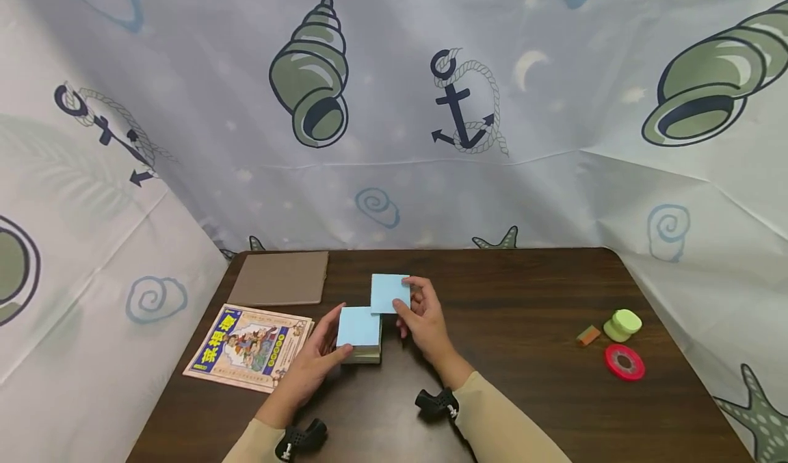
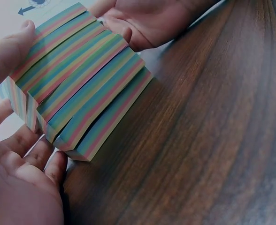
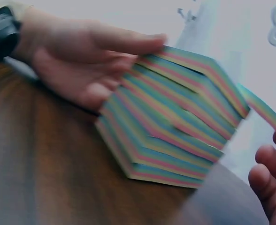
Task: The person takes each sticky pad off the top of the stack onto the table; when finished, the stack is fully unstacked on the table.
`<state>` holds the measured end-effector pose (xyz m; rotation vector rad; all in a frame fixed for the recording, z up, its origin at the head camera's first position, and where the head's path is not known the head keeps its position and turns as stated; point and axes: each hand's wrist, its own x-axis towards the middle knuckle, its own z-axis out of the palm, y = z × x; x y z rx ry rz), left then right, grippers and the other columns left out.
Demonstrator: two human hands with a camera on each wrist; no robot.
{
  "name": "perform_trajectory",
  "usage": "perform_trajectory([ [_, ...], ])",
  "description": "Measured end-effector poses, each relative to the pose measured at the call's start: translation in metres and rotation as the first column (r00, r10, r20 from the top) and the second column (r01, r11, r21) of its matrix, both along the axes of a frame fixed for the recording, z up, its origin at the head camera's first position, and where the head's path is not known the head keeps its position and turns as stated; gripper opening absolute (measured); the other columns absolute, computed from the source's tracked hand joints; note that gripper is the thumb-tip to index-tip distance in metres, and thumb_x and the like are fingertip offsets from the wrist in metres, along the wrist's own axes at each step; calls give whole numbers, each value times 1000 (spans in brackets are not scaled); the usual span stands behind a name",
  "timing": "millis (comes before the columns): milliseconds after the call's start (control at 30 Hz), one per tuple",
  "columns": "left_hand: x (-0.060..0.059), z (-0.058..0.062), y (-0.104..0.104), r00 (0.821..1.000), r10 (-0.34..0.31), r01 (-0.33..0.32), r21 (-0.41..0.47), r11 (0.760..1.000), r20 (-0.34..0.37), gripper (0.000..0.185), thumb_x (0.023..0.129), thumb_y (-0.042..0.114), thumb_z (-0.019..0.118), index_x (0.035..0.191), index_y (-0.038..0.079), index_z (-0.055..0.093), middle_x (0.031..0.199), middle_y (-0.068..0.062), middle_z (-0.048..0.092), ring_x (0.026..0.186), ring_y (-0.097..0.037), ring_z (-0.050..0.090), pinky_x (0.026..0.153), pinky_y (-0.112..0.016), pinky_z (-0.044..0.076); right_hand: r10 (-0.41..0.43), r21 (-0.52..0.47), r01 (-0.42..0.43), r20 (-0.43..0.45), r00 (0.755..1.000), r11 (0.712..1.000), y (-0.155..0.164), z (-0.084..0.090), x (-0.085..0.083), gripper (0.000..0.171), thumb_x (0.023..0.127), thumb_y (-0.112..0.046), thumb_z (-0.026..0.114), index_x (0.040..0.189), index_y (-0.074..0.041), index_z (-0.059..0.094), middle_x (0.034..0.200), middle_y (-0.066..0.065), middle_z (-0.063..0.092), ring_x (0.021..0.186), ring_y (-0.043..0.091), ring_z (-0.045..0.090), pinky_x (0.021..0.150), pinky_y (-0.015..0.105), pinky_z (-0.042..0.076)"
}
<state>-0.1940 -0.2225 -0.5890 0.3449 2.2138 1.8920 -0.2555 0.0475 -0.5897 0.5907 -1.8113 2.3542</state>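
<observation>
A tall stack of sticky note pads (image 1: 359, 327) stands on the table, blue on top. Its sides show blue, yellow, green and pink stripes, and the pads (image 2: 88, 89) sit slightly out of line with each other. My left hand (image 1: 310, 368) grips the stack from the left, thumb at the near side and fingers round the far side. Just behind and right of the stack, my right hand (image 1: 427, 327) pinches a single blue-topped sticky note pad (image 1: 389, 293) between thumb and fingers. That pad's striped edge (image 3: 265, 108) shows in the right wrist view, beside the stack.
An illustrated booklet (image 1: 249, 347) lies left of my left hand, with a flat brown notebook-like item (image 1: 280, 278) behind it. Far right are a small orange block (image 1: 588, 336), a light green lidded container (image 1: 623, 325) and a red ring-shaped roll (image 1: 624, 362). A printed curtain (image 1: 394, 107) borders the table.
</observation>
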Motion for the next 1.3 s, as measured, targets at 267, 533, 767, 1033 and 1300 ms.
perform_trajectory([
  [267,1,7,1,1000,2,-2,-17,1000,-1,82,107,21,71,173,37,24,184,-5,19,171,-32,15,122,-10,25,-209,145,213,-45,977,966,26,-1,-33,23,105,-14,75,125,-4,67,91,12,59,65,33,58,51,33,55],
  [533,0,2,5,1000,15,-15,8,1000,11,83,106,23,74,172,36,26,184,-5,17,172,-33,14,115,-1,25,-204,431,254,-158,966,866,50,-5,-58,38,105,-17,75,142,-15,67,107,11,67,94,19,58,85,32,52],
  [767,0,3,3,1000,11,-11,-6,1000,7,83,106,24,73,173,37,25,185,-5,12,172,-34,10,124,-10,24,-139,696,183,-120,983,695,52,-8,-64,47,112,-28,64,158,-19,56,147,11,66,129,33,63,110,58,52],
  [1033,1,5,2,1000,10,-10,12,1000,-1,81,107,23,72,173,36,25,185,-8,13,172,-35,10,115,0,24,-147,711,230,-178,973,665,44,-6,-62,50,110,-24,67,153,-6,48,123,12,69,120,34,63,103,56,52],
  [1300,0,3,3,1000,8,-8,5,1000,-5,81,108,22,71,174,33,25,184,-7,17,172,-33,13,115,0,24,-173,741,277,-217,961,611,43,-7,-62,36,109,-20,68,141,-6,61,111,7,61,104,24,52,91,45,48],
])
